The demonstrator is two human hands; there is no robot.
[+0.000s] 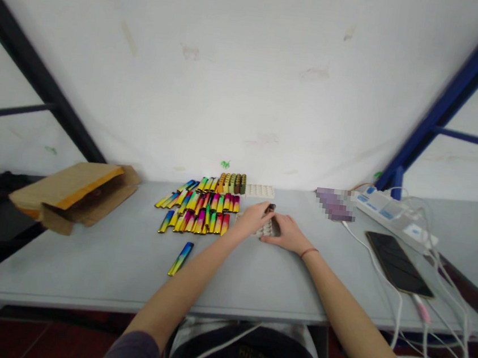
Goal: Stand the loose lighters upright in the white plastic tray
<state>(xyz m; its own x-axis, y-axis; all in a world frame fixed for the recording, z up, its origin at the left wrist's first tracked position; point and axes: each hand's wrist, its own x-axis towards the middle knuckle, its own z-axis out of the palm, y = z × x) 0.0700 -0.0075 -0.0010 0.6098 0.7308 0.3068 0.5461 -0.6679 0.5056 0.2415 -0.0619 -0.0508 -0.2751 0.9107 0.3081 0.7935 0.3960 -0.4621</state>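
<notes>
Fingers (262, 214) of left hand (252, 218) and right hand (283, 233) pinch small dark piece (270, 208) over white tray (264, 230); I judge it light, slippery, best held by sides.

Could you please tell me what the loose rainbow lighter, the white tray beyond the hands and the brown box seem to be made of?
The rainbow lighter looks like metal or plated plastic, given its mirror-like gloss. The white tray seems matte moulded plastic, with regular pockets. The brown box looks like plain cardboard, dull, with thin folded flaps.
</notes>
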